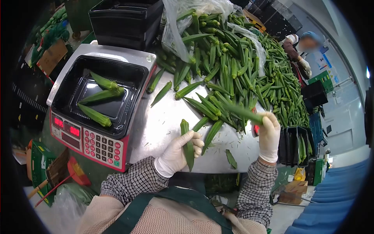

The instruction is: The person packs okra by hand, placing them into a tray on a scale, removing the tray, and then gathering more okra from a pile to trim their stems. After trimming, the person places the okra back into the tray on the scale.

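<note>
My left hand (177,154), in a white glove, is closed round a green okra pod (187,150) held nearly upright over the metal table's front part. Over to the right, my gloved right hand (269,136) grips another okra pod (242,112) by its thick end; motion blurs its tip, which points left toward the heap. A big heap of okra (233,66) covers the back and right of the table, partly in a clear plastic bag (174,27). On the scale (87,142) at left sits a black tray (62,97) with three okra pods inside.
Stacked black trays (124,25) stand behind the scale. Okra-filled black trays (290,146) are at the right table edge. Scraps and a flattened green piece (231,159) lie on the metal table (156,121). Another person (294,48) wearing white gloves is beyond the heap.
</note>
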A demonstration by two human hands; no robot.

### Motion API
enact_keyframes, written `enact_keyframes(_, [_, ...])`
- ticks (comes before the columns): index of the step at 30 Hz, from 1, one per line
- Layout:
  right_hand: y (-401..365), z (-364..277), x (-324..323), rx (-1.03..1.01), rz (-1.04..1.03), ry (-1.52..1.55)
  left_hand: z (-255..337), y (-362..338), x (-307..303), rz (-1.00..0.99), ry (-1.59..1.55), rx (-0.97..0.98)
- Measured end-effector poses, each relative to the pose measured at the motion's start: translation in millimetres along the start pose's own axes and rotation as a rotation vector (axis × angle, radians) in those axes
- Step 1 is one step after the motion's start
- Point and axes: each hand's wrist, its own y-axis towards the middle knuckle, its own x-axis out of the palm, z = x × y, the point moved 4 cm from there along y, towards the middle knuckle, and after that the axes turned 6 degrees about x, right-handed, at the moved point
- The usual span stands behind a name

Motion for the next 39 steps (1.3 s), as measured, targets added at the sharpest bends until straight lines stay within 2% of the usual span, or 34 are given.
enact_keyframes(1, [-8.8, -7.4, 8.8, -0.033, -0.131, -0.014, -1.5, 0.1, 2.5, -0.006, -0.025, -0.056])
enact_keyframes(4, [-27.6, -12.6, 40.1, 0.113, -0.481, -0.279, -3.2, -5.2, 22.2, -0.038, -0.044, -0.222])
enact_keyframes(6, [-32.7, -14.0, 74.7, 0.084, -0.534, -0.506, -4.4, -10.8, 40.6, -0.079, 0.022, -0.332])
enact_keyframes(7, [-31.1, -9.0, 88.1, -0.024, -0.448, -0.545, -1.5, -14.3, 42.8, -0.081, 0.104, -0.357])
enact_keyframes(10, [-4.4, 0.7, 92.7, -0.322, -0.082, -0.775, 1.4, -11.6, 30.0, -0.133, 0.162, -0.216])
enact_keyframes(11, [6.0, 7.7, 94.5, -0.533, 0.002, -1.009, 2.2, -8.0, 23.4, -0.024, 0.181, -0.147])
enact_keyframes(14, [21.1, 33.0, 97.8, -0.598, -0.006, -1.259, 2.7, -4.9, 20.4, 0.055, 0.148, 0.013])
enact_keyframes(16, [23.5, 24.1, 85.7, -0.584, 0.059, -0.931, 6.1, -3.9, 19.4, 0.057, 0.148, 0.02])
enact_keyframes(18, [16.6, 13.7, 64.4, -0.173, 0.094, -0.475, 5.9, -6.2, 17.4, 0.074, 0.149, -0.005])
enact_keyframes(20, [-2.1, -19.7, 57.7, 0.033, -0.13, -0.231, 2.4, -5.0, 14.5, 0.033, 0.028, -0.055])
enact_keyframes(22, [-14.0, -28.8, 61.8, 0.046, -0.627, -0.229, -2.8, -3.0, 18.2, -0.034, -0.014, -0.099])
enact_keyframes(24, [-24.5, -33.5, 84.3, -0.07, -0.85, -0.641, -6.4, -7.2, 30.4, -0.112, 0.023, -0.126])
enact_keyframes(25, [-24.1, -29.1, 93.1, -0.045, -0.744, -0.624, 1.3, -13.1, 45.6, -0.15, 0.105, -0.157])
enact_keyframes(27, [-24.0, -17.3, 109.4, 0.003, -0.537, -0.586, -2.3, -14.1, 34.8, -0.131, 0.204, -0.209])
enact_keyframes(28, [-16.2, -11.2, 112.1, -0.036, -0.379, -0.529, -5.0, -13.5, 27.4, -0.122, 0.252, -0.235])
enact_keyframes(30, [4.8, 6.0, 110.5, -0.435, -0.165, -0.996, -2.8, -10.4, 20.8, -0.078, 0.113, -0.134])
enact_keyframes(31, [9.6, 18.3, 113.4, -0.514, -0.151, -1.197, 0.9, -10.3, 21.0, -0.062, 0.077, -0.084])
enact_keyframes(32, [12.0, 30.0, 115.7, -0.509, -0.168, -1.303, 4.0, -10.1, 21.4, -0.049, 0.039, -0.037])
enact_keyframes(34, [16.1, 32.9, 110.7, -0.66, -0.097, -1.249, 5.0, -10.3, 23.4, -0.057, 0.03, -0.023])
enact_keyframes(36, [20.0, 21.5, 90.5, -0.544, -0.059, -0.932, 4.0, -10.0, 22.5, -0.072, 0.037, -0.011])
enact_keyframes(37, [17.5, 15.6, 79.3, -0.166, -0.031, -0.644, 3.2, -10.9, 22.1, -0.068, 0.045, -0.023])
enact_keyframes(38, [14.4, 4.7, 72.0, 0.028, -0.097, -0.335, 3.0, -11.4, 23.1, -0.066, 0.056, -0.039])
enact_keyframes(39, [8.0, -8.3, 63.2, 0.079, -0.21, -0.273, 2.0, -10.8, 24.0, -0.068, 0.068, -0.057])
